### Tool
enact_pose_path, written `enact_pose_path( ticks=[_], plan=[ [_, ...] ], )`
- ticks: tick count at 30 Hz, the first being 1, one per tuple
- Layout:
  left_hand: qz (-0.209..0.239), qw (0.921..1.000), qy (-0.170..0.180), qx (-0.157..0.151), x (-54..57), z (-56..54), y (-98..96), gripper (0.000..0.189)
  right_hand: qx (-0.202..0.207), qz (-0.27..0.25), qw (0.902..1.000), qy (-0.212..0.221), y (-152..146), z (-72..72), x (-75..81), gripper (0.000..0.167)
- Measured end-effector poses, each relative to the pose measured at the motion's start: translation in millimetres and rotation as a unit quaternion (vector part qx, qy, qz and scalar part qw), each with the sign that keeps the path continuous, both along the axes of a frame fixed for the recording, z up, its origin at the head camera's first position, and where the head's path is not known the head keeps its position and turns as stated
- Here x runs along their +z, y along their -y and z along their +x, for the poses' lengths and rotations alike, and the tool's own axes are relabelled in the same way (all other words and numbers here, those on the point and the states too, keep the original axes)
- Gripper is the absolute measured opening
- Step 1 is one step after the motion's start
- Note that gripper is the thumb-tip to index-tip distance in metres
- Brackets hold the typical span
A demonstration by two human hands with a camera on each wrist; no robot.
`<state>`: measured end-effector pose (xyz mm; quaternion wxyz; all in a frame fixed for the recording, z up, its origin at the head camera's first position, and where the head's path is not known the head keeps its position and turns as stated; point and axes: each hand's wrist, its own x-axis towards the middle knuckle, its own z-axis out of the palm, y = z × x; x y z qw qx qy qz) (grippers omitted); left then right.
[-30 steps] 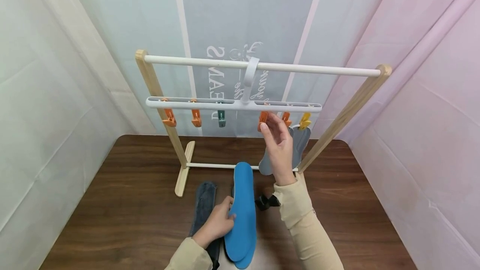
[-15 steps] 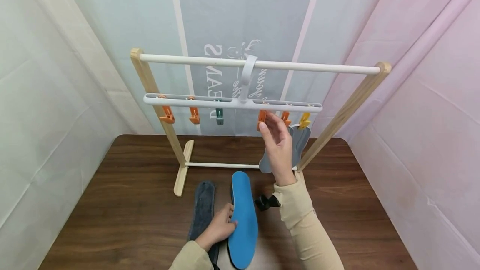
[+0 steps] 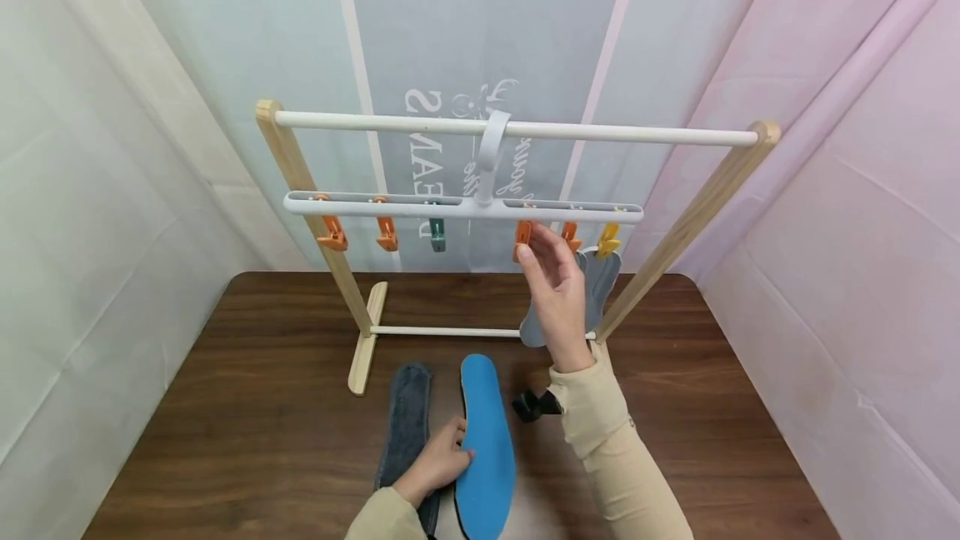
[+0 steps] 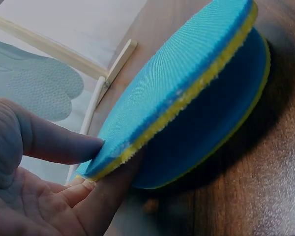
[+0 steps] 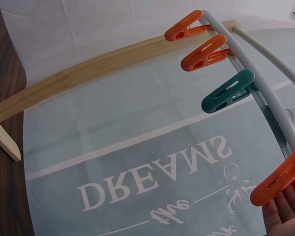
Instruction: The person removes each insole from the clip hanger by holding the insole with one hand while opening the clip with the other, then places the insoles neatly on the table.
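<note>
My left hand [image 3: 444,458] pinches the edge of a blue insole [image 3: 486,457], thumb on top and fingers beneath. In the left wrist view this insole is tilted up over a second blue insole [image 4: 211,123] with a yellow rim, which lies on the table. Up at the white hanger [image 3: 465,207], my right hand [image 3: 557,294] pinches an orange clip [image 3: 522,238] between thumb and fingers. Nothing hangs from that clip. To its right, grey insoles [image 3: 602,277] hang by another orange clip [image 3: 571,235] and a yellow clip [image 3: 608,238], partly behind my right hand.
A wooden rack with a white top rail [image 3: 390,122] bears the hanger. Two orange clips and a green clip [image 3: 437,235] hang on its left half. A dark grey insole-shaped piece [image 3: 408,419] lies left of the blue insoles. A small black object [image 3: 527,407] shows beside my right sleeve.
The upper blue insole has come down towards me in the head view, its tip now lower, and it covers the second one there. My right hand stays on the orange clip.
</note>
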<state>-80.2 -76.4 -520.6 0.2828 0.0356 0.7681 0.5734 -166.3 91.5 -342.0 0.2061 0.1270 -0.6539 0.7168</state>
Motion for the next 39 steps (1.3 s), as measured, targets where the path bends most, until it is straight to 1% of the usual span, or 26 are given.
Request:
enact_pose_path(
  ticks=[7,9,12,14,16,17,18,20,23,26,31,33,35,39],
  plan=[
    [-0.01,0.9999,-0.002,-0.004,-2.8,-1.6,0.7,0.034,0.002,0.001,1.0,-0.001,0,0.5,-0.2,0.042],
    [-0.016,0.9997,-0.015,-0.006,-3.2,-1.1,0.6,0.033,0.002,0.001,1.0,0.001,0,0.5,-0.6,0.042],
    [-0.042,0.9974,-0.058,-0.007,-1.7,0.8,-0.3,0.032,0.001,0.002,1.0,0.003,0,0.4,-0.9,0.042],
    [-0.072,0.9932,-0.091,-0.007,0.4,2.6,-1.5,0.032,0.001,0.001,1.0,0.002,0,0.4,-1.0,0.042],
    [-0.111,0.9864,-0.121,-0.006,3.4,5.0,-3.1,0.034,0.0,0.0,1.0,0.001,0,0.4,-1.2,0.042],
    [-0.13,0.9829,-0.13,-0.005,4.8,6.0,-4.1,0.036,0.0,-0.001,1.0,0.0,0,0.5,-1.2,0.042],
    [-0.149,0.9793,-0.136,-0.004,5.8,6.7,-5.0,0.038,0.001,-0.002,1.0,-0.001,0,0.8,-1.2,0.042],
    [-0.181,0.9735,-0.139,-0.005,7.2,8.1,-6.9,0.046,0.0,-0.002,1.0,-0.002,0,0.9,-1.6,0.042],
    [-0.21,0.9683,-0.135,-0.006,7.8,8.3,-9.3,0.058,0.0,-0.003,1.0,-0.002,0,1.6,-1.9,0.042],
    [-0.22,0.9661,-0.136,-0.006,7.8,8.2,-10.5,0.064,0.0,-0.005,1.0,-0.001,0,2.4,-2.4,0.042],
    [-0.219,0.9644,-0.148,-0.016,8.2,8.0,-9.4,0.059,0.004,-0.002,1.0,-0.005,-1,2.8,-3.7,0.043],
    [-0.222,0.962,-0.158,-0.023,8.8,7.5,-8.5,0.057,0.007,0.0,0.9999,-0.01,-1,3.0,-4.5,0.043],
    [-0.23,0.9567,-0.177,-0.022,10.3,6.2,-7.9,0.053,0.012,-0.003,0.9998,-0.015,-2,3.5,-5.6,0.043],
    [-0.246,0.939,-0.24,0.0,12.5,2.1,-9.0,0.034,0.02,-0.013,0.9996,-0.017,-3,4.8,-7.9,0.044]
  ],
)
